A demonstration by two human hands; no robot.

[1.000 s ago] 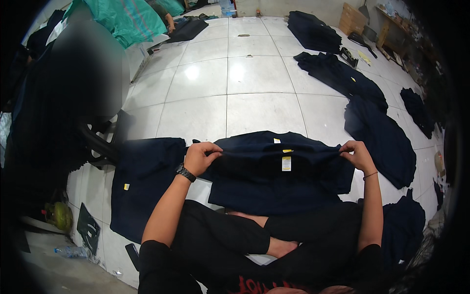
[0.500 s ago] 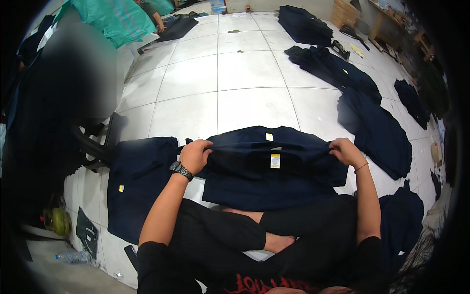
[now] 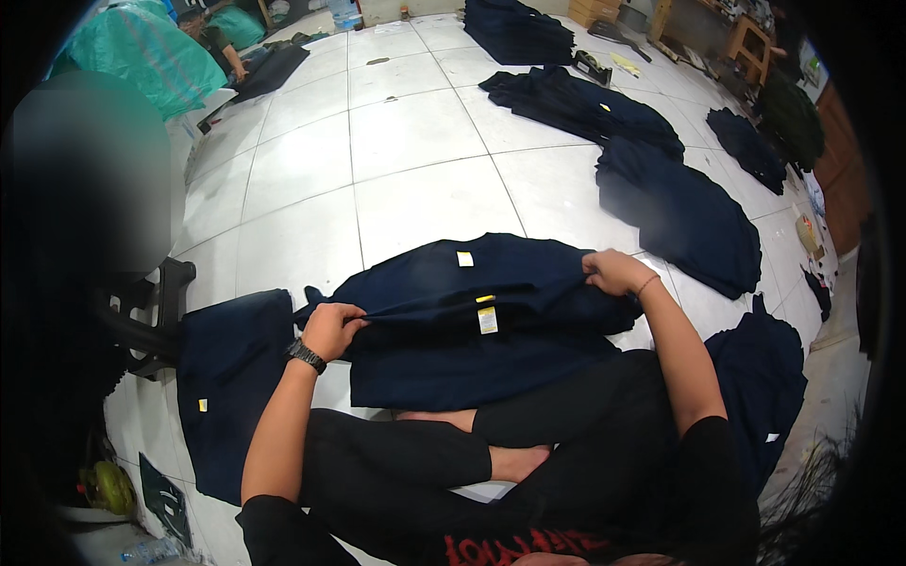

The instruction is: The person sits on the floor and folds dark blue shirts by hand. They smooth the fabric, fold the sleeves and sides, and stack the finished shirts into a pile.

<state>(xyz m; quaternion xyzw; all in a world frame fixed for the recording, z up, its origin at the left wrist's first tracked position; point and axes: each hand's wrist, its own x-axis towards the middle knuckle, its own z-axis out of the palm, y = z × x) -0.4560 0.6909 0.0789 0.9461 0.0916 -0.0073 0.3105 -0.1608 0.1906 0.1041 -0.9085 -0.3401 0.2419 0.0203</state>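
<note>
A dark navy garment (image 3: 415, 269), which looks like a shirt, lies spread over the floor tiles in front of my crossed legs. My left hand (image 3: 330, 330), with a dark watch at the wrist, pinches its fabric near the left end. On the right, my right hand (image 3: 613, 272) grips the same garment's edge between thumb and fingers. A fold of cloth runs taut between the two hands. White and yellow labels (image 3: 487, 318) show at the middle, one above the other. More navy cloth (image 3: 453, 373) lies beneath, nearest my legs.
Left of me is a navy garment stack (image 3: 231, 377), beside a black plastic stool (image 3: 156, 316) and a seated person. Several navy piles (image 3: 689, 217) run along the right. A navy garment (image 3: 755, 377) lies by my right elbow. A green sack (image 3: 142, 57) stands far left.
The view has turned, so the scene sits further left. Both hands keep their hold on the garment; the held fold is a little closer to me, and more of the yellow label strip shows.
</note>
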